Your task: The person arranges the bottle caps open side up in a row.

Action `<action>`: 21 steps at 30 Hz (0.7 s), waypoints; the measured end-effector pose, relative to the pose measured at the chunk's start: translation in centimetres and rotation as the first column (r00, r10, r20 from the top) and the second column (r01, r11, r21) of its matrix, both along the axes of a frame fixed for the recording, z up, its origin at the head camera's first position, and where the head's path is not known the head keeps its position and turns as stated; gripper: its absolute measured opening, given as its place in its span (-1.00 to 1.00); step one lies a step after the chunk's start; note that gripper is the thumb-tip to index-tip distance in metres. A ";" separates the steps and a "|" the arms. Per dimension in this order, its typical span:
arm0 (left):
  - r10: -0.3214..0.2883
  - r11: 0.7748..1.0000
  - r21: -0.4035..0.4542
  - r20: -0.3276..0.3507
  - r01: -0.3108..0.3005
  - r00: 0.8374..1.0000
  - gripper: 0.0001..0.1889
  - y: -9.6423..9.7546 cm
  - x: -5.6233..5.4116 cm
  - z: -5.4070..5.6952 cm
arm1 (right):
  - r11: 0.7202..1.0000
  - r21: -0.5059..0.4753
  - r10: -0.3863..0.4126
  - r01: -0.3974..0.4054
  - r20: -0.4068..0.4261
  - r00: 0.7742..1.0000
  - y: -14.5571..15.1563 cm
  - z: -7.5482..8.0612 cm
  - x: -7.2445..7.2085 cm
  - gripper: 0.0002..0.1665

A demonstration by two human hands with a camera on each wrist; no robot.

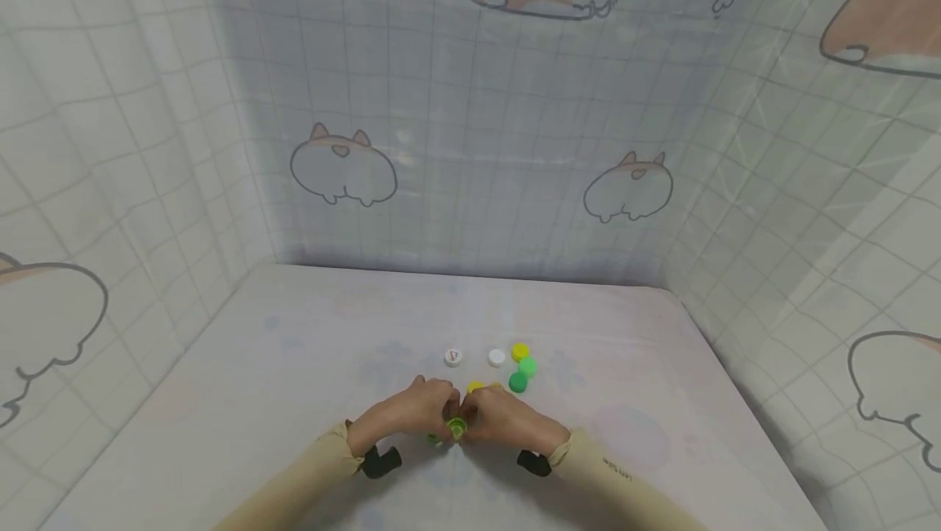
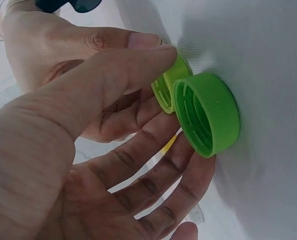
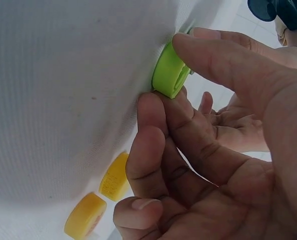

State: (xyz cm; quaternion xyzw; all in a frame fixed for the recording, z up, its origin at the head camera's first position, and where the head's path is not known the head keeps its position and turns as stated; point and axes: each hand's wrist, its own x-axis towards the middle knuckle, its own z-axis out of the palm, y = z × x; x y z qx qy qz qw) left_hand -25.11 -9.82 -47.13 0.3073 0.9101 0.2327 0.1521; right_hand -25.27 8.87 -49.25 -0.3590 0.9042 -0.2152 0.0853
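In the head view my left hand [image 1: 419,407] and right hand [image 1: 507,417] meet low in the middle, around a yellow-green bottle cap [image 1: 457,430]. The right wrist view shows my right thumb and fingers pinching this cap [image 3: 167,74] on its edge, by the cloth. From the other side, my left thumb and index finger hold it too, its hollow side facing the left palm. A larger green bottle cap [image 2: 213,115] stands on edge beside it, against the cloth, touching or very near my left fingertips. Fingers partly cover the yellow-green cap.
Beyond my hands lie two white caps [image 1: 497,359], a yellow cap [image 1: 520,351], a light green cap [image 1: 527,367] and a dark green cap [image 1: 518,382]. Two yellow caps [image 3: 114,176] sit near my right fingers. Patterned cloth walls [image 1: 470,188] enclose the table [image 1: 323,310].
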 end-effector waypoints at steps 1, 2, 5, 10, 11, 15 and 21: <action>0.000 1.000 -0.004 0.000 0.000 1.000 -0.73 0.0 0.0 0.0 | 1.000 0.002 -0.005 0.005 0.013 1.000 0.0 0.0 0.0 -0.74; 0.000 1.000 -0.009 -0.001 0.000 1.000 -0.72 0.0 0.0 -0.1 | 1.000 0.003 -0.006 0.006 0.020 1.000 0.0 0.0 0.1 -0.74; -0.009 1.000 -0.024 -0.009 0.009 1.000 -0.70 -0.1 0.1 0.0 | 1.000 0.004 -0.008 0.008 0.024 1.000 0.1 0.0 0.1 -0.72; -0.037 0.999 -0.022 -0.028 0.036 0.999 -0.67 -0.2 0.2 0.3 | 1.000 -0.019 0.005 -0.005 0.011 1.000 0.1 0.2 0.2 -0.69; -0.040 0.999 -0.015 -0.027 0.040 0.999 -0.67 -0.3 0.3 0.3 | 1.000 -0.022 0.011 -0.010 0.004 1.000 0.1 0.2 0.2 -0.68; -0.036 0.999 0.010 0.004 0.036 0.999 -0.65 -0.4 0.3 0.6 | 1.000 -0.012 0.019 -0.019 -0.042 0.999 0.2 0.4 0.3 -0.67; -0.032 0.998 0.053 0.068 0.029 0.997 -0.69 -0.7 0.3 0.9 | 1.000 -0.011 -0.003 0.002 -0.036 0.999 0.5 0.5 0.2 -0.64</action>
